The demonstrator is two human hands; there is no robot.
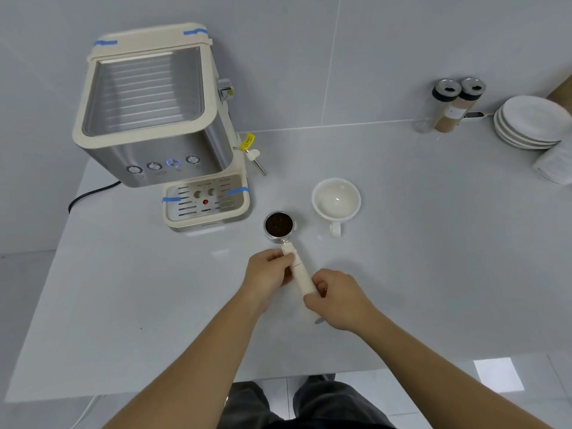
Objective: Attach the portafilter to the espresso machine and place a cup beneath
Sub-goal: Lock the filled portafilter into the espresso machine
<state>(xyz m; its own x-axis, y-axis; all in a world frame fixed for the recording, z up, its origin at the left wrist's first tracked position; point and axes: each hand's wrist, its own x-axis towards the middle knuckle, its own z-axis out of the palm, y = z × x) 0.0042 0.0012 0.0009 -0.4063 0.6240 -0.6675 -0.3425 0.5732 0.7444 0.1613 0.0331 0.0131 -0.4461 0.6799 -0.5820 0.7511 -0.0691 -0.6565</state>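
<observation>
The portafilter (279,225) lies on the white counter, its basket full of dark coffee grounds and its cream handle pointing toward me. My left hand (266,275) grips the upper part of the handle. My right hand (335,300) is closed around the handle's near end. A white cup (336,199) stands upright and empty just right of the basket, its handle toward me. The cream and steel espresso machine (154,119) stands at the back left, with its drip tray (205,201) left of the basket.
A steam wand (258,162) sticks out on the machine's right side. Two spice jars (455,103), a stack of white plates (530,122) and a folded cloth (555,164) sit at the back right. A black power cord (89,195) trails left of the machine.
</observation>
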